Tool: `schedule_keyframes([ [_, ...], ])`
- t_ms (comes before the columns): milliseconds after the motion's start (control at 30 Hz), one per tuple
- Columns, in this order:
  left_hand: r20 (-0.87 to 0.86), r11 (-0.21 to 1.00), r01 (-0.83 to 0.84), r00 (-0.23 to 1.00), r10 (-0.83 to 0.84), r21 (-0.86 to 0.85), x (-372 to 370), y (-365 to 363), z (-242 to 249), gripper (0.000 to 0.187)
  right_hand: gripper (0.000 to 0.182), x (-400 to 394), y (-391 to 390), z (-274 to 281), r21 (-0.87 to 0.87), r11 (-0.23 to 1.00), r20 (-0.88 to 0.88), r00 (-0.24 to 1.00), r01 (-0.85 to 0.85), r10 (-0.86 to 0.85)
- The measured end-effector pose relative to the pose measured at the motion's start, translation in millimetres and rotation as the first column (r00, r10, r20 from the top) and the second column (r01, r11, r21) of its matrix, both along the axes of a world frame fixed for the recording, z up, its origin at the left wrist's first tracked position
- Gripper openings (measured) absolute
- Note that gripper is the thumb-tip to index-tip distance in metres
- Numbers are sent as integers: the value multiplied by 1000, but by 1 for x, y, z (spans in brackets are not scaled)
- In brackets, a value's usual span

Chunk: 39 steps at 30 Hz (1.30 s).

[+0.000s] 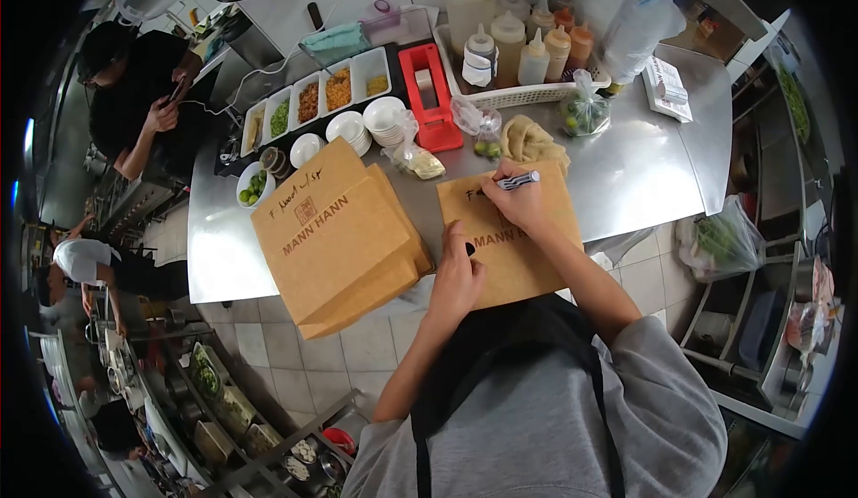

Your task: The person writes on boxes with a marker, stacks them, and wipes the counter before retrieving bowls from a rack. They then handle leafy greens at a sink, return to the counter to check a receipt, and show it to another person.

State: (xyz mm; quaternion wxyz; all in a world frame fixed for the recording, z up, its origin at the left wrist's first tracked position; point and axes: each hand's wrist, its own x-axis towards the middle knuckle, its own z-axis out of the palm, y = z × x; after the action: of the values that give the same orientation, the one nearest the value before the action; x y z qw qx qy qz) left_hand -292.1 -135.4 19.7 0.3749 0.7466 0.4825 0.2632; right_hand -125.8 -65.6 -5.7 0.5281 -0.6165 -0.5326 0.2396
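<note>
A brown paper bag printed "MANN HANN" lies in front of me at the steel table's near edge. My right hand grips a marker with a pale and dark barrel, its tip down by handwriting near the bag's top. Resting at the bag's left side, my left hand has a small black piece, apparently the marker cap, between its fingers. To the left lies a stack of similar brown bags; the top one carries handwriting that reads roughly "F Need user".
Behind the bags stand a topping tray, white bowls, a red tape dispenser and a basket of sauce bottles. A cloth and bagged limes lie near the right-hand bag. Co-workers stand at left.
</note>
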Motion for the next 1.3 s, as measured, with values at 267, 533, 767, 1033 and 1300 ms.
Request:
schedule_keyframes([
  [267,-24,996,-12,1000,15,93,-2,-1,-4,59,26,8,-2,2,-77,997,-96,995,29,-37],
  [533,-27,989,-3,1000,7,145,-2,-1,-4,59,24,9,-2,6,-41,993,-116,986,115,-119],
  [767,-26,995,-5,1000,7,101,-1,-2,-5,58,23,15,-4,0,-2,986,-23,986,167,-167],
  [1033,-38,990,6,999,0,141,0,-1,-8,56,19,17,-6,7,18,977,44,976,212,-213],
  [1300,-16,992,-8,1000,10,129,-1,-1,-10,52,20,20,-10,9,-30,973,-3,973,229,-229],
])
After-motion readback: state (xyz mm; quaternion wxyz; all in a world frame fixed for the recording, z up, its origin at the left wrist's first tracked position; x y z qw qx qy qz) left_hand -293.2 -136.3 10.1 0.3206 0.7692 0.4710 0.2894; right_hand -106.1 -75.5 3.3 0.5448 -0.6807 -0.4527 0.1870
